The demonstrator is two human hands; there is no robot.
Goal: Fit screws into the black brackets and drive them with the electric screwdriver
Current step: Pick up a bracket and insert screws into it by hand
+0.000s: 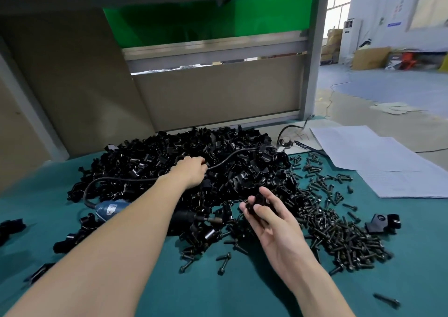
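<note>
A big heap of black brackets (184, 152) covers the middle of the green table (218, 287). My left hand (191, 172) reaches into the heap with its fingers curled down among the brackets; what it grips is hidden. My right hand (269, 222) is palm up near the heap's front and pinches a black bracket (258, 201) between thumb and fingers. The electric screwdriver (114, 209), blue-bodied with a black front, lies on the table under my left forearm. Its cable (232, 158) runs over the heap. A pile of dark screws (339, 227) lies to the right.
White paper sheets (378, 156) lie at the table's right rear. A single bracket (383, 222) sits beside the screws, and loose brackets (12, 227) lie at the left edge. A cardboard panel (213, 93) and a metal post (312, 50) close the back.
</note>
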